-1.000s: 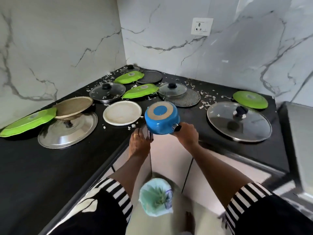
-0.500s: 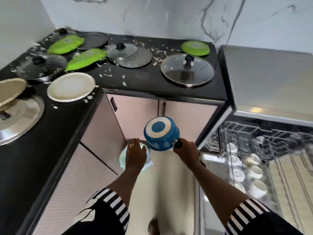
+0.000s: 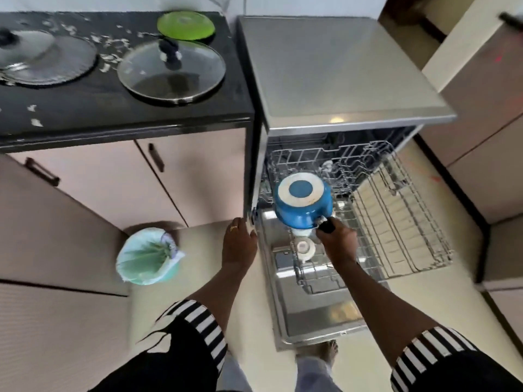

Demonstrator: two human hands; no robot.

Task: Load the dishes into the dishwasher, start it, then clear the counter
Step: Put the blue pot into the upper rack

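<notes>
Loading underway: right hand (image 3: 336, 239) is gripping blue pot (image 3: 301, 203) over dishwasher rack (image 3: 396, 216), left hand (image 3: 237, 244) loose; lids (image 3: 171, 70) still on tabletop (image 3: 85, 108).

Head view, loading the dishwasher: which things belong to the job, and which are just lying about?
Part of the job:
blue saucepan, upside down, held by right hand
pulled-out dishwasher rack
glass lid
green lid
counter with scraps

Just lying about:
lined bin
cupboard doors
left hand, empty

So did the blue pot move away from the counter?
Yes. The blue pot, held upside down by its handle in the right hand, went from the black counter rightward to above the open dishwasher's rack.
</notes>
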